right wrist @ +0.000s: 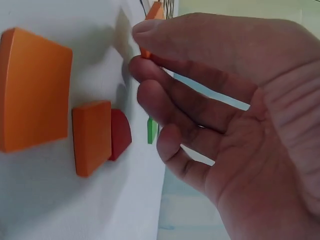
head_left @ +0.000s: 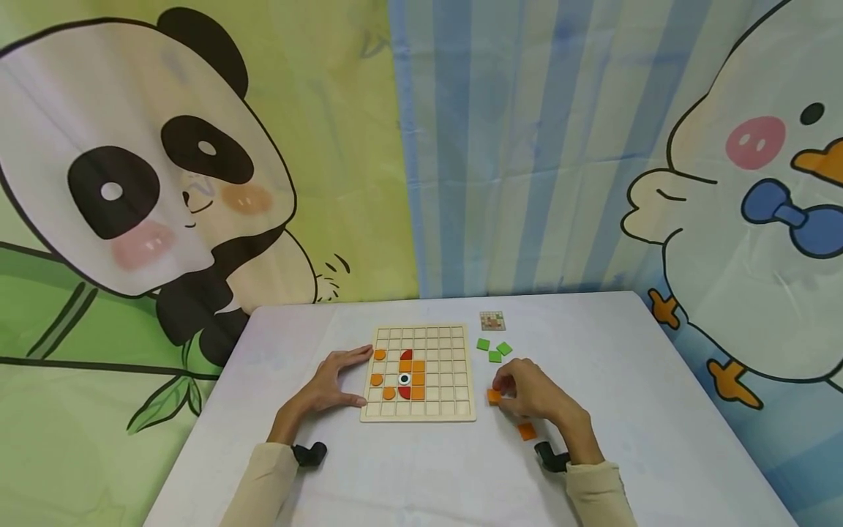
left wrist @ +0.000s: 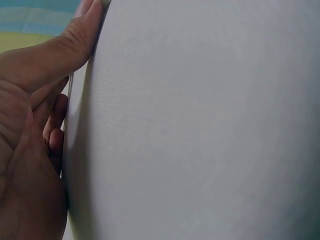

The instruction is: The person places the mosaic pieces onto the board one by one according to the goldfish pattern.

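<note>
Right hand (head_left: 536, 393), fingers pinching 1 orange tile (head_left: 493, 397), right of the board (head_left: 448, 371); left hand (head_left: 327, 382), fingers spread, at its left edge.

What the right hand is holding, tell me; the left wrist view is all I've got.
Observer: The right hand pinches an orange square between thumb and fingers.
Operator: Report what lies on the table beyond that hand, going by the head view.
Observer: Three green squares lie there, to the right of the gridded board.
Operator: Find the eye piece on the board and tell me what sits just below it.
Observer: A red piece sits just below the eye piece.
</note>
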`<action>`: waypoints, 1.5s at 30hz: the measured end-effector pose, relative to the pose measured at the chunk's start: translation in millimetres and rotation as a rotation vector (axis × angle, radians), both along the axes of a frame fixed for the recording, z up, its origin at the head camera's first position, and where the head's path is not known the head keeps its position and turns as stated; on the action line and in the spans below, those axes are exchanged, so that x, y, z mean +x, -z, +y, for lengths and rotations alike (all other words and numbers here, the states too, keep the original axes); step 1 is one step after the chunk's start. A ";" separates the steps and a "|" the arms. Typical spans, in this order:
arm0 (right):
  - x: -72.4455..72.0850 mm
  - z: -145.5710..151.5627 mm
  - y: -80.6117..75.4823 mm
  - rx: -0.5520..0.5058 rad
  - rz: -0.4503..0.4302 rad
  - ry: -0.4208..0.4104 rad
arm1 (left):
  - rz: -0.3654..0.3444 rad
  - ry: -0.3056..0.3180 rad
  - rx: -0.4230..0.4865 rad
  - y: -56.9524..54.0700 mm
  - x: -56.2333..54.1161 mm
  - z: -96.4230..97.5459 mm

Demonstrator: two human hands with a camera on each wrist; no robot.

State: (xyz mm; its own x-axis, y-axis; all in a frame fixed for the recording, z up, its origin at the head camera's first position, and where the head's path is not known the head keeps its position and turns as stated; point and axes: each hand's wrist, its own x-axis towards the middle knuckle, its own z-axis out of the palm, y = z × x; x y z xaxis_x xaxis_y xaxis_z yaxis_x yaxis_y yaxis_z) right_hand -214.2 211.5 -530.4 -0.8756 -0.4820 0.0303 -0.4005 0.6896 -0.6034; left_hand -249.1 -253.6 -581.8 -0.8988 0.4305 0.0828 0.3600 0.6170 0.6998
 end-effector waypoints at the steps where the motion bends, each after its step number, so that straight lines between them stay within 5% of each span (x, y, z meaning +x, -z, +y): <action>1: -0.7 -0.9 0.2 -0.003 0.002 -0.005 | 0.001 0.003 0.004 -0.5 0.3 0.3; 28: -14.8 -46.6 6.7 -0.151 0.070 -0.131 | -0.019 -0.006 0.004 -3.1 2.1 2.0; 45: -17.6 -78.1 21.5 -0.185 0.063 -0.138 | -0.010 -0.003 0.004 -3.5 1.7 2.4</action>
